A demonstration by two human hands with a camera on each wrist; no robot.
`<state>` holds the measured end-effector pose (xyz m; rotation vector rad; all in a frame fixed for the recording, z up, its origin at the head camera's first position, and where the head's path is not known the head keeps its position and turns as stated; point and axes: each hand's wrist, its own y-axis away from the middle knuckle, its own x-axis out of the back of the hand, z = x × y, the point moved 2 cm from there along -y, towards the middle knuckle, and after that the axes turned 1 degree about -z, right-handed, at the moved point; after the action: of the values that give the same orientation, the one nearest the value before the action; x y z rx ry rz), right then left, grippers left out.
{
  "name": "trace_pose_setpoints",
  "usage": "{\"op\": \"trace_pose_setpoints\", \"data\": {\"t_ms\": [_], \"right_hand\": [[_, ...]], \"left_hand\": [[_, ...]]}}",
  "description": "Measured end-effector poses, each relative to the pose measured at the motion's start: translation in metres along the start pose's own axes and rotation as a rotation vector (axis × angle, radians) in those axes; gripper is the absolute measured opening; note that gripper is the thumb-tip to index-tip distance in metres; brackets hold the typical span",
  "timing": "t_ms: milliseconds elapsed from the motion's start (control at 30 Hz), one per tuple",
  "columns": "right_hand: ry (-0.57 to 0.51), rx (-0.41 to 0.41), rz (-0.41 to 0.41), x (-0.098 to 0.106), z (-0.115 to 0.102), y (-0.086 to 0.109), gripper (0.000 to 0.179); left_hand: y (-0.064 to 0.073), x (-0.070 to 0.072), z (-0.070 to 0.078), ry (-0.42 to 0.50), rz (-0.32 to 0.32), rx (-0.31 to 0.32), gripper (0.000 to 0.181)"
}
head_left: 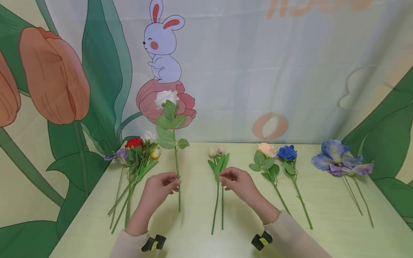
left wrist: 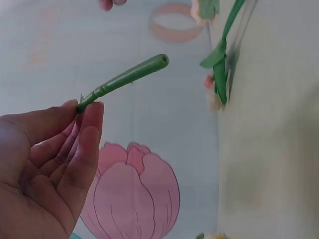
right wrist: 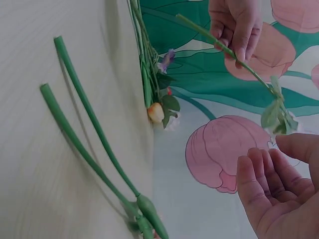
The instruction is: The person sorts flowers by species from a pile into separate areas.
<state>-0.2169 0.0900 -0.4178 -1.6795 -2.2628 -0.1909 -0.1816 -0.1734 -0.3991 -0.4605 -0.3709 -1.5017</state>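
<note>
Thumb and fingertips of my left hand (head_left: 158, 188) pinch the green stem of a white rose (head_left: 167, 98), which stands upright above the table with its bloom at the top. In the left wrist view the cut end of that stem (left wrist: 132, 74) sticks out past the fingers. Two pale pink tulips (head_left: 221, 152) lie side by side on the table. My right hand (head_left: 240, 184) hovers by their leaves, overlapping them in the head view. From the right wrist, its fingers (right wrist: 261, 179) look loosely bent, thumb apart, holding nothing; the tulip stems (right wrist: 92, 119) rest below.
At the table's left lies a bunch with a red rose (head_left: 133, 142), a yellow tulip (head_left: 155, 153) and a purple flower (head_left: 120, 156). To the right are a peach rose (head_left: 267, 149), a blue rose (head_left: 287, 152) and blue-purple irises (head_left: 333, 156). A printed curtain (head_left: 226, 71) hangs behind.
</note>
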Motion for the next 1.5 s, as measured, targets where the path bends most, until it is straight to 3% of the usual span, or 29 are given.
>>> {"op": "trace_pose_setpoints", "data": {"t_ms": [367,700,1200,1500], "right_hand": [[0.001,0.054,-0.024,-0.007,-0.018,0.010,0.026],[-0.016,0.061,-0.038,-0.017,-0.030,0.006,0.032],[0.045,0.060,0.018,-0.011,-0.036,0.007,0.028],[0.007,0.043,0.025,0.004,-0.020,0.006,0.024]], "left_hand": [[0.007,-0.034,0.024,0.040,-0.018,-0.100,0.017],[0.009,-0.053,0.037,0.061,-0.105,-0.173,0.015],[0.006,-0.066,0.042,0.029,-0.159,-0.224,0.019],[0.002,-0.062,0.037,-0.036,-0.183,-0.218,0.022]]}}
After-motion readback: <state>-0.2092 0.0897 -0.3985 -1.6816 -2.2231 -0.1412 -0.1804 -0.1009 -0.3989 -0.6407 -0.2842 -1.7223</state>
